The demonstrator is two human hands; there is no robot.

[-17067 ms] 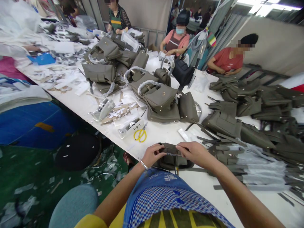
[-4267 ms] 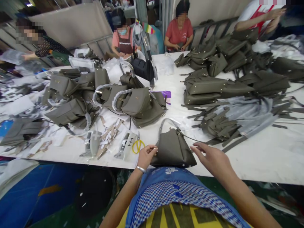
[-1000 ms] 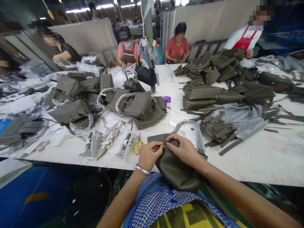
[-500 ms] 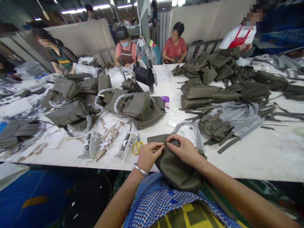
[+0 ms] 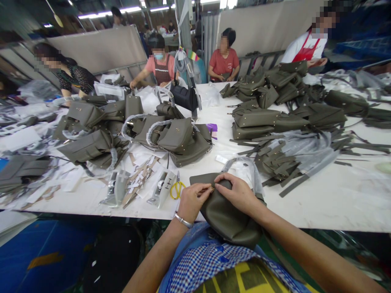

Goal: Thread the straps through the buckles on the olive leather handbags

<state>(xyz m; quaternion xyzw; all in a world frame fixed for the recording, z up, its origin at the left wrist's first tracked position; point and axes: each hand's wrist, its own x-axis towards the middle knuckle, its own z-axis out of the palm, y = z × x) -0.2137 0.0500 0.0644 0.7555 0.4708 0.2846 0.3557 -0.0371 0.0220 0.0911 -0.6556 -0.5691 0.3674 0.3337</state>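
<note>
An olive-grey handbag (image 5: 227, 215) lies over the near edge of the white table (image 5: 330, 195), its bottom hanging toward my lap. Its handle (image 5: 244, 165) is wrapped in clear plastic and arches behind my hands. My left hand (image 5: 192, 200) pinches something small at the bag's upper face, a bracelet on the wrist. My right hand (image 5: 236, 192) presses on the bag with fingers curled, fingertips meeting those of the left.
Yellow scissors (image 5: 176, 188) and packets of metal parts (image 5: 161, 188) lie left of my hands. Piles of finished olive bags (image 5: 174, 136) fill the table's middle and left; loose straps in plastic (image 5: 299, 152) sit right. Several co-workers sit along the far side.
Over the last second almost nothing has moved; both hands stay on the bag. Earlier the bag stood upright on the table edge; now it lies tipped toward me.
</note>
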